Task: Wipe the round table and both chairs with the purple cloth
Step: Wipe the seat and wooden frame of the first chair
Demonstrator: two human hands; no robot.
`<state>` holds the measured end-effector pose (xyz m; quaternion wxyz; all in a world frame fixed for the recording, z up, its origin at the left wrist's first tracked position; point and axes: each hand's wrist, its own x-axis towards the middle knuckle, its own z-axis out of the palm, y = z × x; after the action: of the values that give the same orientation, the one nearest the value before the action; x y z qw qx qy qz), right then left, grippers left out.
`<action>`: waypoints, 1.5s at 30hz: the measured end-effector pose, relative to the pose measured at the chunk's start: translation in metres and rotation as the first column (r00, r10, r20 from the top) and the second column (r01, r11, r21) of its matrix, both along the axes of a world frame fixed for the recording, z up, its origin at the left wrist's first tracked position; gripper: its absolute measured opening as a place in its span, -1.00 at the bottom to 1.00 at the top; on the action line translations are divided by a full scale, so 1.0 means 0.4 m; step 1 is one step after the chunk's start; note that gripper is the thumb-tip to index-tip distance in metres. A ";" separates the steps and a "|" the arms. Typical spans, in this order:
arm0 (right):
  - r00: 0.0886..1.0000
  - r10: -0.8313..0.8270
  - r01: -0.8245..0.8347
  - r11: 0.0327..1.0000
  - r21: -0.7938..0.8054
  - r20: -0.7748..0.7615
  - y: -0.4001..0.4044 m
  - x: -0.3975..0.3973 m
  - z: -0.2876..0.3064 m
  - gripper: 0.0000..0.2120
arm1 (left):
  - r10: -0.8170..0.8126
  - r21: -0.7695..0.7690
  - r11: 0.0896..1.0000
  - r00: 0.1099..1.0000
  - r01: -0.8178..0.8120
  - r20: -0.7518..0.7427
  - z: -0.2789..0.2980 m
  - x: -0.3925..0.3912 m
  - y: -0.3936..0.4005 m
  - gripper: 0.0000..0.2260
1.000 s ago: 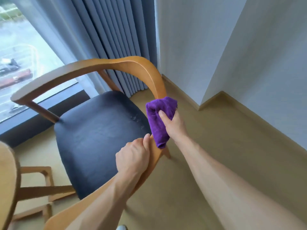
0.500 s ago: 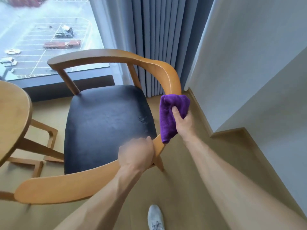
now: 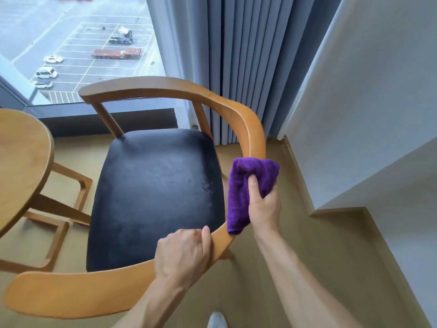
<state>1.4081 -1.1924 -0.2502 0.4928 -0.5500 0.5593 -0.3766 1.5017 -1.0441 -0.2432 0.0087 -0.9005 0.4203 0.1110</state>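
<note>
Purple cloth [image 3: 246, 185] wrapped by right hand [image 3: 263, 204] on chair [image 3: 255, 136].

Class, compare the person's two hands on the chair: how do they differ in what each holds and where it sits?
The right hand clutches the purple cloth against the chair's curved rail; the left hand grips bare wood. The right hand sits farther along the rail, the left hand nearer the camera. Both are closed around the same rail.

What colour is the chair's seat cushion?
Black, on the seat cushion, framed by tan wood; clearest in the head view.
</note>
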 end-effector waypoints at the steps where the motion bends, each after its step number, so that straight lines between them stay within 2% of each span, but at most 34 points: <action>1: 0.999 0.042 -0.041 0.999 0.013 -0.007 -0.037 -0.001 0.011 -0.62 | 0.001 0.006 1.000 1.000 -0.001 0.001 0.001 0.000 0.000 -0.50; 4: 0.984 0.176 -0.176 0.983 0.048 -0.005 -0.172 0.013 0.048 -0.40 | 0.012 0.025 1.000 1.000 -0.012 -0.002 0.003 0.001 0.004 -0.50; 8: 0.955 0.294 -0.289 0.950 0.121 -0.025 -0.294 0.052 0.097 -0.35 | 0.019 0.051 0.999 1.000 -0.018 -0.001 0.010 -0.001 -0.001 -0.50; 12: 0.962 0.272 -0.272 0.957 0.102 0.017 -0.249 0.033 0.079 -0.37 | 0.106 0.107 0.989 0.994 -0.102 -0.030 0.029 -0.022 -0.045 -0.52; 15: 0.971 0.231 -0.235 0.968 0.086 0.054 -0.178 0.006 0.054 -0.62 | 0.190 0.014 0.981 0.956 -0.192 -0.222 0.037 -0.069 -0.158 -0.58; 16: 0.972 0.227 -0.231 0.970 0.080 0.057 -0.154 -0.003 0.047 -0.68 | 0.231 -0.050 0.964 0.919 -0.260 -0.319 0.045 -0.083 -0.213 -0.63; 18: 0.970 0.238 -0.242 0.968 0.074 0.056 -0.120 -0.020 0.034 -0.60 | 0.349 -0.132 0.866 0.771 -0.483 -0.533 0.059 -0.092 -0.316 -0.62; 21: 0.964 0.260 -0.265 0.959 0.102 0.059 -0.148 -0.027 0.027 -0.41 | 0.575 -0.026 0.593 0.446 -0.805 -0.686 0.054 -0.083 -0.391 -0.36; 22: 0.957 0.281 -0.288 0.950 0.125 0.070 -0.174 -0.022 0.028 -0.39 | 0.619 -0.005 0.541 0.403 -0.841 -0.674 0.041 -0.086 -0.390 -0.28; 26: 0.896 0.424 -0.444 0.869 0.219 0.135 -0.315 0.019 0.051 -0.40 | 0.611 -0.145 0.530 0.495 -0.835 -0.618 0.024 -0.116 -0.380 -0.19; 31: 0.821 0.523 -0.570 0.743 0.350 0.227 -0.486 0.111 0.103 -0.37 | 0.668 -0.175 0.568 0.574 -0.804 -0.474 0.027 -0.133 -0.406 -0.25; 34: 0.833 0.516 -0.552 0.765 0.332 0.198 -0.455 0.089 0.099 -0.30 | 0.668 -0.184 0.610 0.625 -0.771 -0.404 0.027 -0.135 -0.412 -0.28; 40: 0.849 0.513 -0.526 0.806 0.271 0.125 -0.329 0.006 0.067 -0.32 | 0.695 -0.165 0.600 0.612 -0.783 -0.377 0.021 -0.129 -0.413 -0.40; 45: 0.853 0.505 -0.520 0.795 0.313 0.134 -0.379 0.033 0.071 -0.34 | 0.689 -0.170 0.608 0.621 -0.776 -0.372 0.028 -0.132 -0.423 -0.43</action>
<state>1.4213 -1.3440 -0.2217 0.6751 -0.5795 0.4347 -0.1393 1.4490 -1.2132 -0.2318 -0.2386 -0.9581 0.0190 0.1574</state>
